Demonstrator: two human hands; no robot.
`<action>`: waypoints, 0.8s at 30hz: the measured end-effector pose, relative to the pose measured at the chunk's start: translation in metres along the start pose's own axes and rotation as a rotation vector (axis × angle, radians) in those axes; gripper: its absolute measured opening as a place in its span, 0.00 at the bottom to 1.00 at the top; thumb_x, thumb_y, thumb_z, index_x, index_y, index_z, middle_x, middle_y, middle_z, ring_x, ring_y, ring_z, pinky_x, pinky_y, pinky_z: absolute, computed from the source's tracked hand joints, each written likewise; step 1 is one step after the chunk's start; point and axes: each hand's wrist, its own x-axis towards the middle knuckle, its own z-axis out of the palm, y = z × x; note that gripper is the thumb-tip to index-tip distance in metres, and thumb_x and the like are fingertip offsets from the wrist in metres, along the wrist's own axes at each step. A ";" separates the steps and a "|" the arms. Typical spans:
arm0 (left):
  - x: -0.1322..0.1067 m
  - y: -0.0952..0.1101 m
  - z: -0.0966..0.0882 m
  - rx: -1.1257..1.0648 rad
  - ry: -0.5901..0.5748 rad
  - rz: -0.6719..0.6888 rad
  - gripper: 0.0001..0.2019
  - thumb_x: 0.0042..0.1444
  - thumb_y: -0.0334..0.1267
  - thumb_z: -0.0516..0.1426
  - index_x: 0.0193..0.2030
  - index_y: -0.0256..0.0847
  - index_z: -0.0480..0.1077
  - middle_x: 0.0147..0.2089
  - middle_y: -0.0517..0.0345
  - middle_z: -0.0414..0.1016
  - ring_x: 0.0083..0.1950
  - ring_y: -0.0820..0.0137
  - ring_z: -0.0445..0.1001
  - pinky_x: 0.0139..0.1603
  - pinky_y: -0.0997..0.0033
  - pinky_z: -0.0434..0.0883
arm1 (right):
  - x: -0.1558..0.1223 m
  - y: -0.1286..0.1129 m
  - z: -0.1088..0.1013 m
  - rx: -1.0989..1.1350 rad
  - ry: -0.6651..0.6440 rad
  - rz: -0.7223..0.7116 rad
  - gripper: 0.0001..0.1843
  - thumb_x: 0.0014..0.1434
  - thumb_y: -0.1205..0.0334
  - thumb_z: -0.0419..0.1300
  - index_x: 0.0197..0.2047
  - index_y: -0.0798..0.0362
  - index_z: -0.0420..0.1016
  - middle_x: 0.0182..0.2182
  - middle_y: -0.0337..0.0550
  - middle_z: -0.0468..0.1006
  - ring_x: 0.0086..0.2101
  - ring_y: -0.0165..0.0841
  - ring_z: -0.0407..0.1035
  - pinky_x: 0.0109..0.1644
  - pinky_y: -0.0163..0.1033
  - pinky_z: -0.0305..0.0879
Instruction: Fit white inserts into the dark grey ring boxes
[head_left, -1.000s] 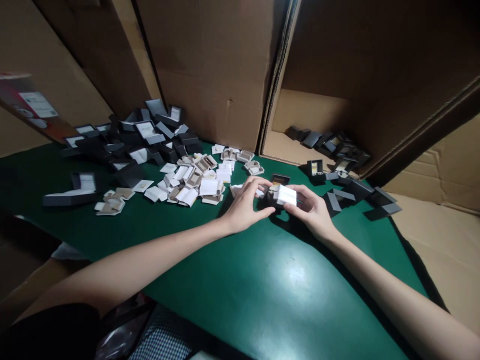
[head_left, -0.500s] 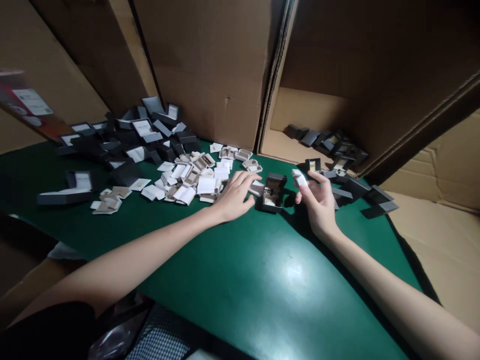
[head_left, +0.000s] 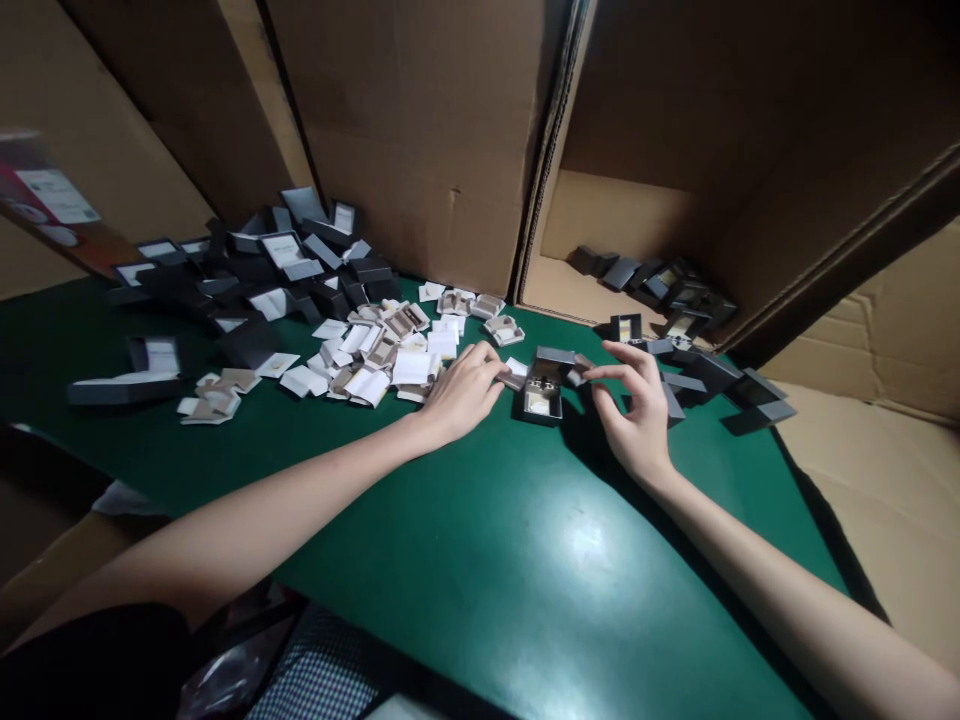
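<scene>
A small dark box [head_left: 544, 388] stands with its lid up on the green table, between my hands. Inside lies a pale insert with a light lower part. My left hand [head_left: 465, 395] is left of the box, its fingers drawn together at the edge of a small white-and-grey cardboard insert [head_left: 514, 374]. To the right, my right hand [head_left: 636, 412] has its thumb and fingers apart. Just off its index fingertip, beside the box lid, is another greyish cardboard insert [head_left: 580, 370]; whether the fingertip touches it I cannot tell.
Many white cardboard inserts [head_left: 367, 355] are heaped left of my left hand. Behind them is a pile of open dark boxes [head_left: 247, 265]. More dark boxes [head_left: 709, 375] lie at the right, some inside a large carton [head_left: 622, 215]. Cardboard walls stand along the back.
My right hand has opened, and the white insert it held is now beside the box. My left fingers have closed at the insert by the box. The box's contents now show brighter.
</scene>
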 end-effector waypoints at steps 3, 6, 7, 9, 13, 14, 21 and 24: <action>-0.001 0.002 -0.002 0.009 0.012 -0.014 0.05 0.58 0.29 0.54 0.38 0.37 0.71 0.43 0.54 0.67 0.40 0.67 0.71 0.37 0.66 0.71 | 0.000 -0.009 -0.001 0.028 -0.033 -0.141 0.10 0.56 0.73 0.54 0.34 0.49 0.74 0.42 0.45 0.72 0.45 0.37 0.69 0.51 0.48 0.67; 0.000 0.003 -0.002 -0.034 0.064 -0.029 0.04 0.58 0.30 0.54 0.36 0.37 0.71 0.42 0.55 0.67 0.37 0.70 0.71 0.34 0.70 0.70 | -0.001 -0.013 -0.002 0.081 -0.112 -0.245 0.12 0.56 0.75 0.52 0.34 0.50 0.73 0.37 0.44 0.73 0.39 0.35 0.71 0.44 0.44 0.69; 0.000 0.003 -0.002 -0.059 0.108 -0.024 0.04 0.59 0.30 0.54 0.36 0.37 0.70 0.42 0.55 0.68 0.36 0.70 0.71 0.33 0.71 0.70 | -0.002 -0.013 -0.002 0.096 -0.130 -0.267 0.12 0.56 0.76 0.52 0.34 0.50 0.73 0.36 0.44 0.74 0.38 0.35 0.71 0.42 0.43 0.69; -0.001 0.004 -0.002 -0.100 0.219 0.023 0.04 0.60 0.31 0.53 0.37 0.37 0.69 0.42 0.55 0.68 0.37 0.71 0.71 0.32 0.73 0.70 | -0.003 -0.013 -0.002 0.120 -0.155 -0.280 0.12 0.56 0.76 0.52 0.36 0.50 0.72 0.33 0.43 0.74 0.35 0.34 0.72 0.39 0.42 0.70; -0.003 0.008 -0.002 -0.094 0.362 0.245 0.05 0.61 0.30 0.52 0.39 0.37 0.69 0.43 0.53 0.70 0.40 0.71 0.72 0.34 0.74 0.71 | -0.007 -0.012 -0.002 0.159 -0.170 -0.231 0.15 0.56 0.75 0.54 0.45 0.51 0.70 0.30 0.41 0.76 0.29 0.31 0.72 0.35 0.38 0.70; -0.004 0.009 -0.003 -0.082 0.377 0.307 0.05 0.61 0.30 0.52 0.40 0.38 0.69 0.43 0.53 0.70 0.40 0.71 0.73 0.34 0.74 0.71 | -0.007 -0.012 -0.002 0.166 -0.182 -0.229 0.17 0.56 0.75 0.54 0.47 0.51 0.69 0.31 0.41 0.77 0.29 0.31 0.72 0.35 0.38 0.70; -0.008 0.019 -0.010 -0.010 0.421 0.605 0.05 0.60 0.30 0.53 0.41 0.41 0.68 0.40 0.54 0.71 0.40 0.70 0.72 0.33 0.71 0.72 | -0.006 -0.018 -0.004 0.118 -0.266 -0.301 0.16 0.56 0.73 0.53 0.44 0.49 0.73 0.32 0.42 0.78 0.32 0.34 0.73 0.37 0.40 0.70; -0.007 0.021 -0.011 -0.005 0.371 0.609 0.06 0.60 0.30 0.53 0.41 0.42 0.69 0.41 0.54 0.71 0.40 0.70 0.71 0.33 0.71 0.72 | -0.004 -0.018 -0.005 0.125 -0.245 -0.292 0.15 0.55 0.72 0.53 0.42 0.49 0.75 0.33 0.44 0.78 0.33 0.35 0.72 0.38 0.43 0.70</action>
